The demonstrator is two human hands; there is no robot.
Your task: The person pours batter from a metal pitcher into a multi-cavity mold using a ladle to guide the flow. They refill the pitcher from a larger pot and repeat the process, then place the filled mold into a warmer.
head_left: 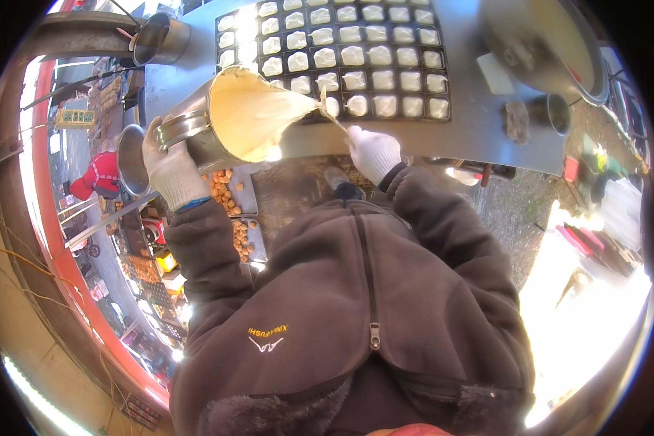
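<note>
The left hand (171,171), in a white glove, is closed around the base of a metal batter pitcher (229,116) and tips it over, so the pitcher's long axis runs from that hand out to the right and slightly away, its pale batter pooled at the spout. The right hand (374,152), also white-gloved, is closed on a thin stick (333,115) whose tip meets the spout, just beyond and to the left of this hand. Both meet over the near edge of a dark mould tray (447,73), whose square cells, nearly all filled with pale batter, spread away from both hands; the right hand is the nearer to the cell being filled. The tray sits in a grey metal surface (472,134). Nearer than the left hand, trays of browned cakes (232,211) rest lower down. Beyond the right hand, a small dark cup (552,112) and a large round pan (559,43) stand on the surface, and the stall opens onto a street.
</note>
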